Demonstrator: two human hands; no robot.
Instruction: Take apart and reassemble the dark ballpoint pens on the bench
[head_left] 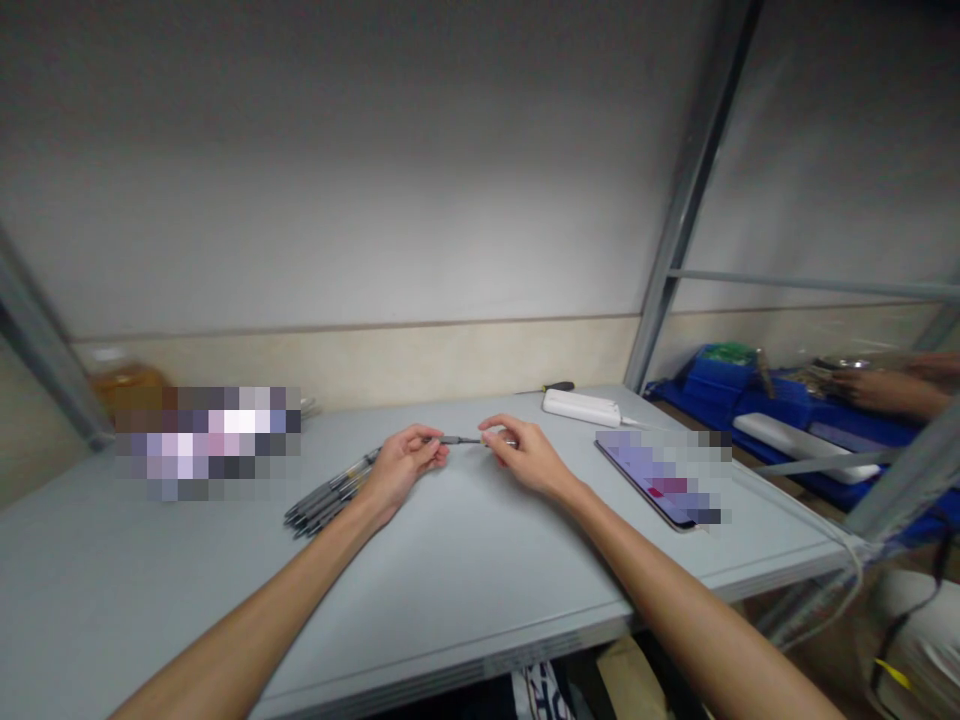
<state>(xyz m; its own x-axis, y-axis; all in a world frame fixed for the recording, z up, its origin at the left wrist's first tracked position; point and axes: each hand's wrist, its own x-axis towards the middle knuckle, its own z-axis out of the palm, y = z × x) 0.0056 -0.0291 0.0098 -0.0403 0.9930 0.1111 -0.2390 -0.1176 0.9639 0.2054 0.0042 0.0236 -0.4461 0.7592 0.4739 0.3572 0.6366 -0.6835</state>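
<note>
Above the desk, a slim dark-grey pen (452, 440) runs sideways between my two hands. My left hand (409, 460) pinches its thicker left end between thumb and fingers. On the other side, my right hand (521, 452) has thumb and forefinger closed on the thin right end, where a small shiny part shows at the fingertips. The fingers hide both ends of the pen. Beside and partly behind my left wrist lies a bundle of several similar grey pens (322, 508), flat on the desk.
A white power strip (581, 407) and a screwdriver (558, 386) lie at the back right of the grey desk (465, 560). A tablet or phone (645, 480) rests right of my hand. Blurred items stand back left. Another person's hand (892, 390) shows far right, beyond the metal post (679, 220).
</note>
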